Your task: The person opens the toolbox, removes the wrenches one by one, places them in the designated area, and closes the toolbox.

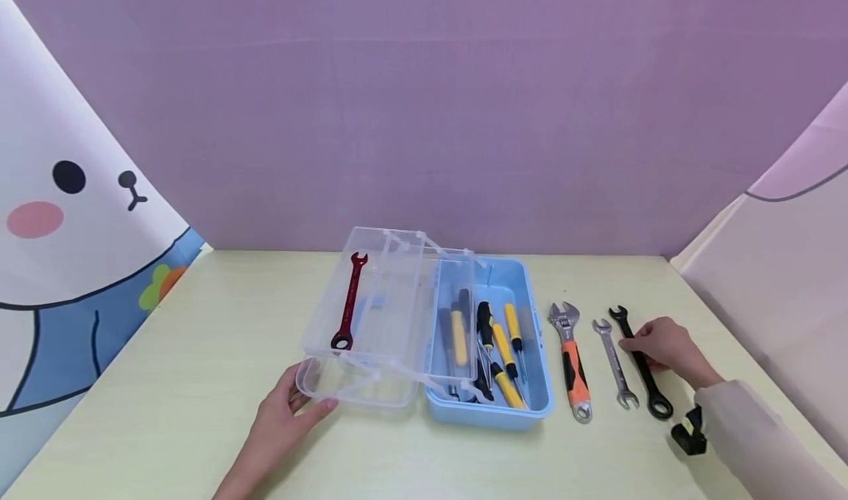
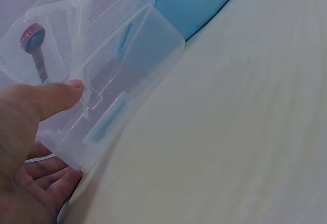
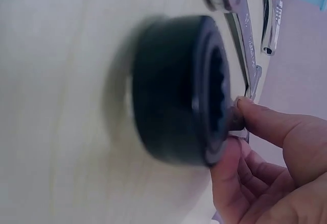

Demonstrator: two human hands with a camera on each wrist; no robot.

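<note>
My left hand [image 1: 278, 420] grips the front left corner of the toolbox's clear lid [image 1: 391, 393], its thumb over the rim and its other fingers at the outer side. Above that lid, a clear tray [image 1: 391, 316] holds a red combination wrench [image 1: 350, 301]. At the far right of the table, my right hand [image 1: 672, 351] pinches the shaft of a black ratcheting wrench [image 1: 651, 388] between thumb and fingers. The black wrench's ring end [image 3: 173, 91] looms large in the right wrist view. Left of it lie a small silver open-end wrench [image 1: 615, 364] and an adjustable wrench [image 1: 573, 364] with an orange-black handle.
The blue toolbox [image 1: 490, 415] stands open mid-table with several yellow-and-black screwdrivers [image 1: 503, 349] inside. Its clear tray partly overhangs the left half. A purple backdrop [image 1: 424, 117] rises behind the table, with printed cloth panels at both sides.
</note>
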